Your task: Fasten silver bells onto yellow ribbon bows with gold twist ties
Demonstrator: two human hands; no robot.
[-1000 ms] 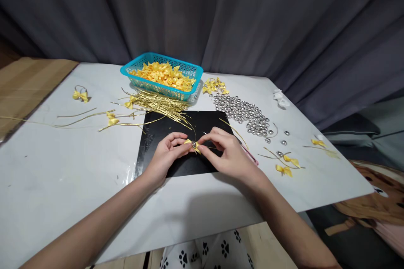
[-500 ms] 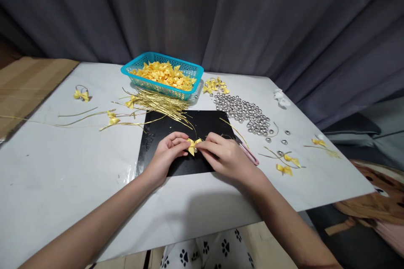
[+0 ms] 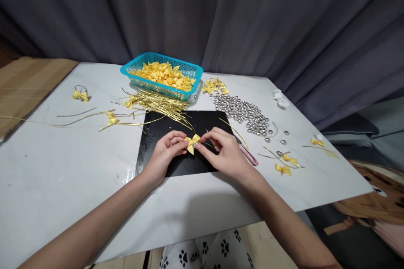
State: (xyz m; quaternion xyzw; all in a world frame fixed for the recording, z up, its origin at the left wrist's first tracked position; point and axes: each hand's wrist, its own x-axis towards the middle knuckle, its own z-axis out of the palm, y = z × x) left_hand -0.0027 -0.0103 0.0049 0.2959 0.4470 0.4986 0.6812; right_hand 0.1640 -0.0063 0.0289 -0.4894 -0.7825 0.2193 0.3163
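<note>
Over the black mat (image 3: 181, 167), my left hand (image 3: 168, 149) pinches the left side of a yellow ribbon bow (image 3: 190, 146) between thumb and fingers. My right hand (image 3: 222, 147) is closed at the bow's right side, its thumb at a small silver bead (image 3: 195, 145) on the bow's middle. A thin gold wire rises from the top of the bow. Whether the right fingers grip the bead, the wire or the ribbon itself is partly hidden. Beside my right hand lies a pink-handled cutter (image 3: 248, 154).
Behind the mat stand a blue basket (image 3: 162, 88) of yellow bows and a bundle of gold wires (image 3: 160, 104). Silver beads (image 3: 241, 111) spread to the right, near finished-looking bows (image 3: 216, 85). Loose bows (image 3: 283, 170) and wires lie at both sides of the white table (image 3: 78, 176).
My right fingers have lifted and opened slightly around the bow's right side, showing more of the bow and bead. My left hand keeps its pinch almost unmoved.
</note>
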